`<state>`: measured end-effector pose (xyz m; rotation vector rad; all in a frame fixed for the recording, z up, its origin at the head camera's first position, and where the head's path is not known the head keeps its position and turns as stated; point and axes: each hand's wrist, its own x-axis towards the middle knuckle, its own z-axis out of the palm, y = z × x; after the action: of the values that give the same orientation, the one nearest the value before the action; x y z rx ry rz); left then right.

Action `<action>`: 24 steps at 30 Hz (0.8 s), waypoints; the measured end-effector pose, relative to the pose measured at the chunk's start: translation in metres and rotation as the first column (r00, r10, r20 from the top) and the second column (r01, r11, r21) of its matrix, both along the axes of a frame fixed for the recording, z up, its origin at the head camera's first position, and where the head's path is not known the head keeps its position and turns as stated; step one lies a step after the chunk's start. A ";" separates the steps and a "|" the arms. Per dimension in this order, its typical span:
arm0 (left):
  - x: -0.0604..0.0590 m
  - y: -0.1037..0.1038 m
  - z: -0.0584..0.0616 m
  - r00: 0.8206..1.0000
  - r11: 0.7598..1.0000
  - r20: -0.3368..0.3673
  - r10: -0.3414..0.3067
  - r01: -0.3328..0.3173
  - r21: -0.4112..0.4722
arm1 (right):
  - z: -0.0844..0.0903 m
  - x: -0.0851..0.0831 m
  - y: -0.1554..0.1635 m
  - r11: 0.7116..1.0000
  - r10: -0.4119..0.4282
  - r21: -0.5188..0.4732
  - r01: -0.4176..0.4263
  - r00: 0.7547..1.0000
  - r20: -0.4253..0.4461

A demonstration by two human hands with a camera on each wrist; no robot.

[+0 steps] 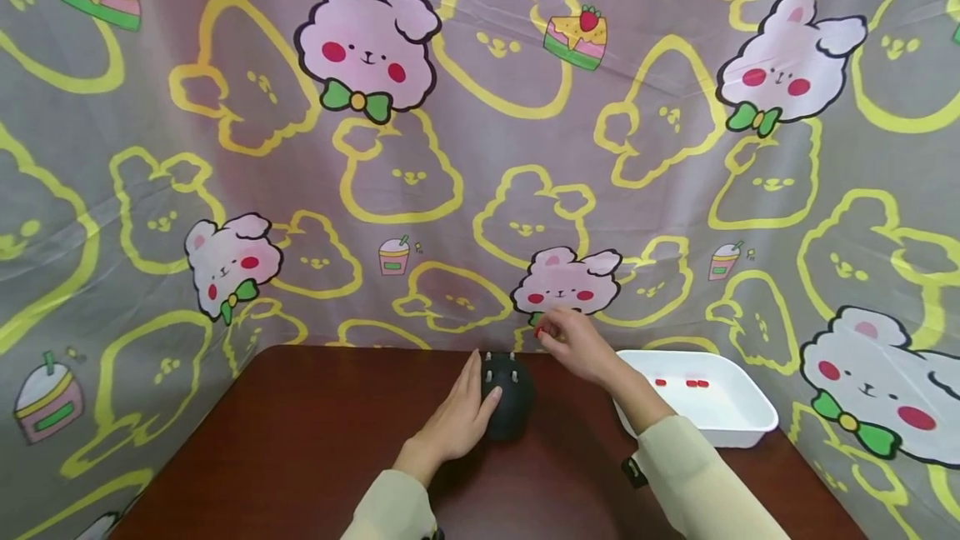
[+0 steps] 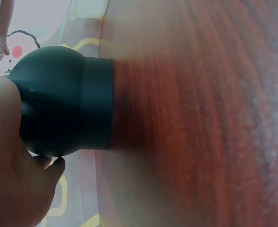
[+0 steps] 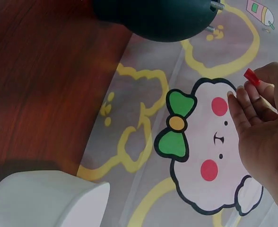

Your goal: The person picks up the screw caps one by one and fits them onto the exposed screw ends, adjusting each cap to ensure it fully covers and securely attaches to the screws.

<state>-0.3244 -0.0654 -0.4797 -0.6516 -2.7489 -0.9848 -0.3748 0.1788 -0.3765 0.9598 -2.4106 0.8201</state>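
A dark green, ball-shaped stand with a narrower base rests on the table. Several metal studs poke out of its top. My left hand holds its left side, thumb across the front and fingers along the far side; the left wrist view shows the ball and its base up close. Up and to the right of the studs, my right hand pinches a small red piece between thumb and fingertips, apart from the stand. The red piece looks like a short cap or sleeve; its exact kind cannot be told.
On the table's right side stands a white tray with a few small red pieces inside. The dark red-brown table ends against a patterned curtain at the back and sides. My right forearm passes over the tray's left edge.
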 end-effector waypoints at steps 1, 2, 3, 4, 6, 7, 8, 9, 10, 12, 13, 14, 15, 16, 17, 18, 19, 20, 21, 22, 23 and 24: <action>0.000 0.000 -0.001 1.000 1.000 -0.002 0.001 -0.001 0.002 | -0.001 -0.001 -0.002 1.000 0.010 0.002 -0.010 1.000 0.002; 0.000 -0.001 -0.002 1.000 1.000 -0.001 0.003 -0.003 0.002 | -0.002 -0.002 -0.004 1.000 0.019 0.004 -0.019 1.000 0.005; 0.000 -0.001 -0.003 1.000 1.000 -0.001 0.006 -0.006 0.003 | -0.002 -0.003 -0.006 1.000 0.025 0.003 -0.025 1.000 0.011; -0.001 -0.001 -0.003 1.000 1.000 -0.003 0.007 -0.007 0.006 | -0.002 -0.003 -0.007 0.999 0.033 0.002 -0.033 0.999 0.015; -0.003 -0.001 -0.003 1.000 1.000 0.000 0.005 -0.005 0.000 | -0.001 -0.005 -0.011 0.999 0.043 -0.008 -0.042 0.999 0.030; -0.004 -0.001 -0.002 1.000 1.000 0.004 0.005 -0.005 -0.003 | 0.000 -0.005 -0.012 0.999 0.048 -0.015 -0.047 0.998 0.034; -0.005 -0.001 -0.002 1.000 1.000 0.010 0.007 -0.007 -0.006 | 0.000 -0.006 -0.014 0.998 0.054 -0.022 -0.053 0.998 0.043; -0.006 -0.001 -0.002 1.000 1.000 0.016 0.010 -0.010 -0.009 | -0.001 -0.007 -0.016 0.998 0.062 -0.026 -0.061 0.997 0.050; -0.008 0.000 0.000 1.000 1.000 0.017 0.009 -0.008 -0.014 | 0.001 -0.008 -0.016 0.998 0.067 -0.024 -0.066 0.996 0.054; -0.009 0.000 0.004 0.999 1.000 0.031 0.015 -0.014 -0.028 | 0.001 -0.010 -0.018 0.997 0.078 -0.018 -0.077 0.995 0.064; -0.009 -0.001 0.004 0.999 1.000 0.035 0.018 -0.017 -0.026 | 0.001 -0.011 -0.019 0.997 0.082 -0.012 -0.081 0.994 0.066; -0.009 -0.001 0.005 0.999 0.999 0.038 0.021 -0.020 -0.027 | 0.001 -0.011 -0.020 0.997 0.082 -0.004 -0.082 0.994 0.074; -0.008 -0.001 0.005 0.999 0.999 0.040 0.021 -0.020 -0.027 | 0.001 -0.012 -0.021 0.996 0.084 0.000 -0.084 0.994 0.076; -0.009 -0.001 0.006 0.999 0.999 0.041 0.022 -0.021 -0.025 | 0.001 -0.012 -0.022 0.997 0.082 0.001 -0.082 0.993 0.081; -0.009 0.000 0.006 0.999 0.999 0.042 0.023 -0.022 -0.023 | 0.001 -0.012 -0.023 0.997 0.081 0.003 -0.082 0.993 0.082; -0.008 0.000 0.006 0.999 1.000 0.041 0.024 -0.023 -0.020 | 0.001 -0.013 -0.024 0.997 0.080 0.008 -0.081 0.993 0.084; -0.008 0.000 0.006 0.999 1.000 0.041 0.024 -0.023 -0.018 | 0.001 -0.012 -0.024 0.997 0.079 0.013 -0.081 0.993 0.090; -0.008 0.001 0.006 0.999 1.000 0.042 0.024 -0.023 -0.018 | 0.001 -0.013 -0.025 0.997 0.078 0.020 -0.081 0.992 0.095; -0.008 0.001 0.005 0.999 1.000 0.044 0.024 -0.023 -0.019 | 0.000 -0.012 -0.025 0.996 0.081 0.022 -0.083 0.992 0.097; -0.008 0.001 0.005 0.999 1.000 0.045 0.023 -0.022 -0.021 | 0.000 -0.012 -0.026 0.996 0.081 0.025 -0.084 0.991 0.105; -0.007 0.001 0.004 0.999 1.000 0.049 0.022 -0.021 -0.021 | -0.001 -0.012 -0.027 0.996 0.081 0.030 -0.085 0.991 0.110; -0.007 0.002 0.003 0.998 1.000 0.051 0.021 -0.020 -0.023 | -0.002 -0.012 -0.027 0.996 0.080 0.034 -0.085 0.990 0.115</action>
<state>-0.3316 -0.0635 -0.4765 -0.6080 -2.8095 -0.9807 -0.3870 0.1520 -0.3790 1.0608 -2.5060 0.8822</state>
